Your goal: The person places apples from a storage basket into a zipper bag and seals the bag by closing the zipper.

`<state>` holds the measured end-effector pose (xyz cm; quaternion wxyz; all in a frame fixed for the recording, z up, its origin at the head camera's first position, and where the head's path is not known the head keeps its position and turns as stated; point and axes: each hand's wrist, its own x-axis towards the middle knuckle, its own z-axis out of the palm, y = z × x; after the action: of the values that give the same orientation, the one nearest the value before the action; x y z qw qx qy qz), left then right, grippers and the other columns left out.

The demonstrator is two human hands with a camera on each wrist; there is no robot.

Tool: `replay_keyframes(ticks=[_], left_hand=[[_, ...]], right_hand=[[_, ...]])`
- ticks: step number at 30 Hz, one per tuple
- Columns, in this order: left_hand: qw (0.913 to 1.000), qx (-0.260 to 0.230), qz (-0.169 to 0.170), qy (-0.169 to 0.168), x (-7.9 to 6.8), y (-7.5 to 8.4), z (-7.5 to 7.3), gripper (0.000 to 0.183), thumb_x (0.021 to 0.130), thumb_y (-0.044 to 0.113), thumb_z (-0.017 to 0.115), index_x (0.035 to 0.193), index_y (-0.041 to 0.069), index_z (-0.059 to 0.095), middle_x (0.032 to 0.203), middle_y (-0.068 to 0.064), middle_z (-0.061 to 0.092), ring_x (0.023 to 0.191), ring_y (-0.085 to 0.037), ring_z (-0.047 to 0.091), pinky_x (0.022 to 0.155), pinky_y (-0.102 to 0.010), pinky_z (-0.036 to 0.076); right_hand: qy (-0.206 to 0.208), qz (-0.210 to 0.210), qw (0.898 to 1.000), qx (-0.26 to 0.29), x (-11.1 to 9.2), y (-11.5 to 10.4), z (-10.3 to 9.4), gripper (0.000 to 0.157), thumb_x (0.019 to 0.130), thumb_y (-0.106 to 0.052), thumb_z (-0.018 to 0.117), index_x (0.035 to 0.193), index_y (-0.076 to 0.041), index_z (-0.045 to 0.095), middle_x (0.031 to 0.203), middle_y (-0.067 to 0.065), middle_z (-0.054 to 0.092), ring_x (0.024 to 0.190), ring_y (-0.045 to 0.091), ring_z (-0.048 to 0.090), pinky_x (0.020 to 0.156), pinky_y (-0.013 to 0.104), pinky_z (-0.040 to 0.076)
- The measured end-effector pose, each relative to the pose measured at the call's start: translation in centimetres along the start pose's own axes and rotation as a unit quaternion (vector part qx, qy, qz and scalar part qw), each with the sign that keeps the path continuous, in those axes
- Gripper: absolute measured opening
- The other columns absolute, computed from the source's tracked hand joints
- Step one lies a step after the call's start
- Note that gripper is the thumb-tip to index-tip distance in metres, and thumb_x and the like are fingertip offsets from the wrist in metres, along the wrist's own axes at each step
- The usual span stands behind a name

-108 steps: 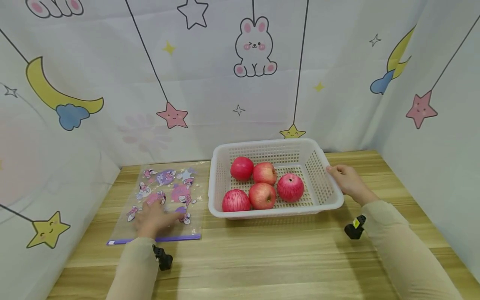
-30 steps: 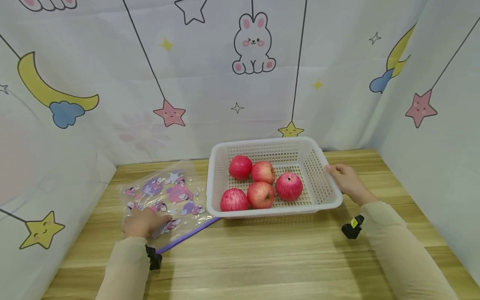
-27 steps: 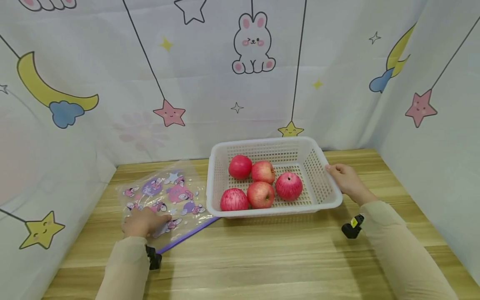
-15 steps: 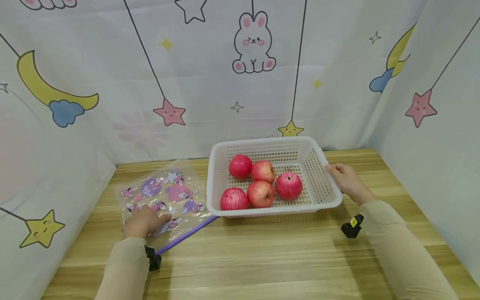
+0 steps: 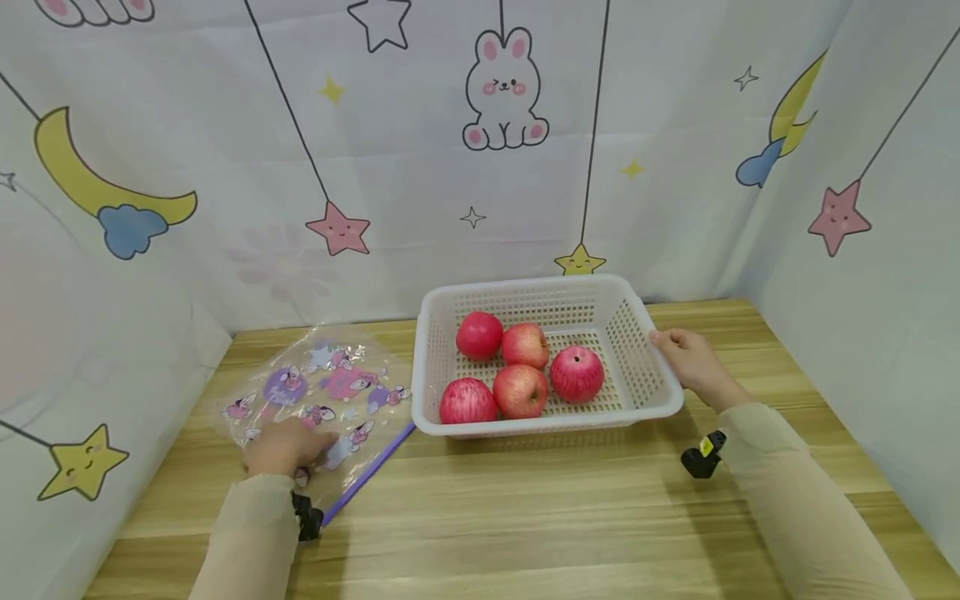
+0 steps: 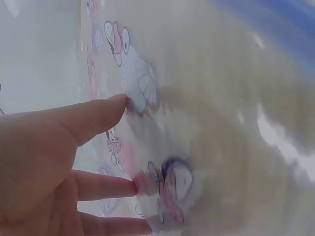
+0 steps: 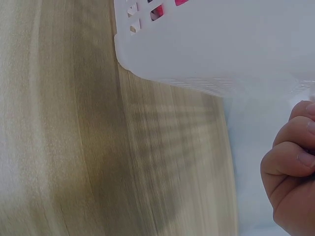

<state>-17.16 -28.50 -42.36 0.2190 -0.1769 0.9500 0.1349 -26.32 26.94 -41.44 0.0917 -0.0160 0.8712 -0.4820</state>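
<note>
A clear zip bag (image 5: 348,383) with pink and purple cartoon prints lies askew on the left of the table, its purple zip strip (image 5: 371,471) slanting toward the basket. My left hand (image 5: 281,446) rests on it; in the left wrist view the thumb and fingers (image 6: 106,187) reach out spread, tips against the film. Beside the bag stands a white perforated plastic basket (image 5: 551,427) holding several red apples (image 5: 521,391). At its right end my right hand (image 5: 693,362) grips the rim, and the right wrist view shows those fingers (image 7: 293,157) curled.
Wood-grain table (image 5: 525,517) in front of the basket, with a white printed cloth (image 5: 420,167) rising behind and at both sides. Small black wrist cameras (image 5: 306,517) sit on both sleeves. The basket's shadow falls on the wood.
The bag has turned askew on the table under my left hand, its zip strip swinging from level to a steep slant. That hand has shifted slightly left; my right hand keeps its grip.
</note>
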Motion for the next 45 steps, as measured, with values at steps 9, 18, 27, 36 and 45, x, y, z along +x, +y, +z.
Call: replay_keyframes(ticks=[9, 18, 27, 36, 45], left_hand=[[0.9998, 0.015, -0.006, 0.01, 0.4, 0.3, -0.1, 0.056, 0.085, 0.054, 0.056, 0.084, -0.001, 0.065, 0.088, -0.023, 0.061, 0.085, -0.037, 0.056, 0.076, -0.062, 0.046], [0.9993, -0.007, -0.016, 0.032, 1.1, -0.3, 0.8, 0.086, 0.082, 0.061, 0.058, 0.122, -0.013, 0.046, 0.121, -0.038, 0.049, 0.107, -0.055, 0.05, 0.087, -0.074, 0.034], [0.999, 0.014, -0.032, 0.027, 1.4, 0.0, 1.5, 0.105, 0.08, 0.076, 0.043, 0.141, -0.009, 0.028, 0.135, -0.049, 0.019, 0.119, -0.07, 0.024, 0.091, -0.077, 0.028], [0.9988, 0.039, -0.012, 0.026, 1.4, 0.3, 1.3, 0.107, 0.08, 0.079, 0.038, 0.137, -0.012, 0.035, 0.137, -0.049, 0.02, 0.119, -0.069, 0.029, 0.092, -0.081, 0.02], [0.9935, 0.022, 0.079, 0.08, 1.8, 1.8, 2.0, 0.071, 0.089, 0.046, 0.052, 0.138, -0.003, 0.038, 0.137, -0.039, 0.031, 0.117, -0.06, 0.039, 0.091, -0.071, 0.036]], right_hand=[[0.004, -0.003, 1.0, 0.001, 0.1, 0.2, 0.1, 0.068, 0.1, -0.049, 0.033, 0.129, 0.011, 0.044, 0.112, 0.033, 0.058, 0.076, 0.017, 0.067, 0.061, 0.032, 0.057], [0.003, -0.008, 1.0, 0.004, 0.1, 0.2, 0.0, 0.067, 0.1, -0.048, 0.033, 0.129, 0.012, 0.044, 0.111, 0.034, 0.058, 0.076, 0.018, 0.068, 0.061, 0.033, 0.057], [0.003, 0.0, 1.0, 0.001, 0.1, 0.2, 0.1, 0.068, 0.1, -0.049, 0.032, 0.129, 0.011, 0.043, 0.111, 0.033, 0.058, 0.076, 0.018, 0.067, 0.061, 0.032, 0.057], [0.002, -0.004, 1.0, 0.007, 0.1, 0.3, 0.1, 0.07, 0.099, -0.05, 0.032, 0.131, 0.011, 0.042, 0.113, 0.033, 0.058, 0.076, 0.017, 0.067, 0.061, 0.032, 0.057], [0.001, -0.001, 1.0, 0.005, 0.0, 0.3, 0.1, 0.07, 0.099, -0.05, 0.032, 0.132, 0.011, 0.041, 0.115, 0.034, 0.057, 0.078, 0.018, 0.067, 0.062, 0.032, 0.057]])
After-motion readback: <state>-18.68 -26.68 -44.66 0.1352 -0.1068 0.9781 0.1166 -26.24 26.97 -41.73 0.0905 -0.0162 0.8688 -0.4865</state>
